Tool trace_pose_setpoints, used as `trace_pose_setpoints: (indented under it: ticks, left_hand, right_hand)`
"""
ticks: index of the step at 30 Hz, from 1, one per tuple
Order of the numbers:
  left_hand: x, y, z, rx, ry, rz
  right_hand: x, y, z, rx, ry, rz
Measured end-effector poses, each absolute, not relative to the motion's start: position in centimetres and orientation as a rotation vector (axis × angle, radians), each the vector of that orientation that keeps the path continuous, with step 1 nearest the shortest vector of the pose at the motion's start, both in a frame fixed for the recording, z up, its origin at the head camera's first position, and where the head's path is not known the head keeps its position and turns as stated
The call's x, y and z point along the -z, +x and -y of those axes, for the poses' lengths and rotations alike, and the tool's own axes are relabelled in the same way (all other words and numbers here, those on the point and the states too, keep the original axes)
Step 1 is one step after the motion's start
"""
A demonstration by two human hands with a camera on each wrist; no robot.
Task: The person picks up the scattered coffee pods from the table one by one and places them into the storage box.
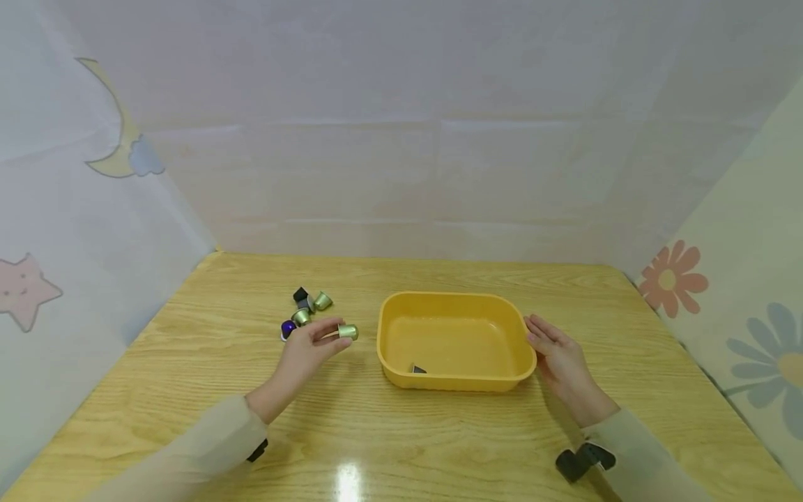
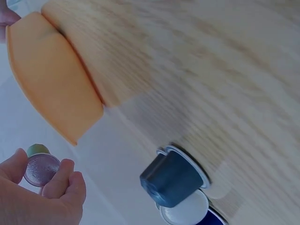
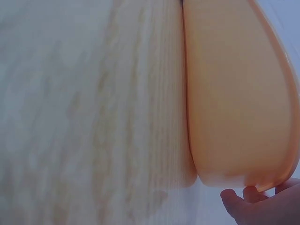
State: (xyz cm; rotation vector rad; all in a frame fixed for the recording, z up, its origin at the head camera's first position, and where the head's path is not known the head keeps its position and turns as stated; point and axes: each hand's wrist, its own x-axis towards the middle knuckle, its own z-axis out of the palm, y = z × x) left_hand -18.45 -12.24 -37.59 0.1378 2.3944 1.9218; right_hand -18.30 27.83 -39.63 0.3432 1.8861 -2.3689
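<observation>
My left hand [image 1: 304, 352] pinches a green coffee capsule [image 1: 348, 332] between thumb and fingers, above the table to the left of a yellow plastic basin [image 1: 458, 382]. The left wrist view shows the foil lid of that capsule [image 2: 42, 169]. Against the basin's right end, my right hand [image 1: 564, 366] touches the side near the rim with fairly straight fingers. One dark capsule [image 1: 418, 369] lies inside the basin by the front wall, partly hidden. Behind the left hand are a purple capsule [image 1: 288, 328], two green capsules, one here [image 1: 323, 301], and a black capsule [image 1: 300, 294].
Everything stands on a wood-grain table [image 1: 389, 446]. Pale cloth walls [image 1: 439, 174] rise behind it and at both sides. In the left wrist view, a dark capsule [image 2: 173, 178] leans over a capsule with a pale lid [image 2: 185, 208].
</observation>
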Motion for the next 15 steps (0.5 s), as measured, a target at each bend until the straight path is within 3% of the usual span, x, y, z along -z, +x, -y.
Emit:
trace_pose_setpoints:
  ticks: [15]
  left_hand:
    - [37.4, -19.2, 9.6, -1.91, 0.2, -2.397]
  right_hand:
    - [39.5, -18.3, -27.9, 2.377, 0.349, -1.868]
